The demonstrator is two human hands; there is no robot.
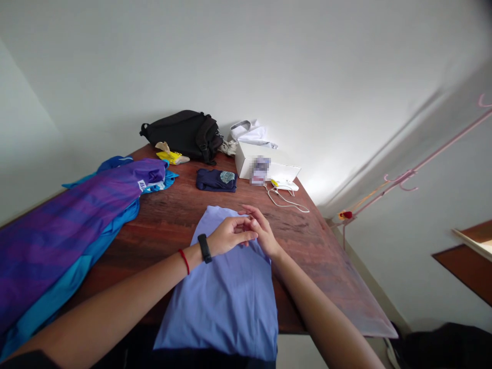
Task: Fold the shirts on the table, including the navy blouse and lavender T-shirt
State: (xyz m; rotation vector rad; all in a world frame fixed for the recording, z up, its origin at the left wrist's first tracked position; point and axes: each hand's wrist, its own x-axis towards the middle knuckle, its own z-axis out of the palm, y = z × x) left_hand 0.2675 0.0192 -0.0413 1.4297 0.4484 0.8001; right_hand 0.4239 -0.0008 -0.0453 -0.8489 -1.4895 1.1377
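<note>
A periwinkle-blue cloth garment (226,292) lies lengthwise on the wooden table, its lower end hanging over the near edge. Over its far end my two hands meet. My left hand (232,236), with a black band and a red string at the wrist, has its thumb stretched out and its fingers reaching towards the other palm. Touching it, my right hand (263,230) has its fingers extended to the left. No object shows in either hand; some left fingertips are hidden behind the right hand. Beyond them lies a folded navy garment (216,180).
Purple and blue clothing (84,210) covers the table's left side. At the back are a black backpack (184,133), a yellow packet (169,156), a white box (282,164) and a white cable (284,202). A pink rack (415,171) stands right of the table (307,251).
</note>
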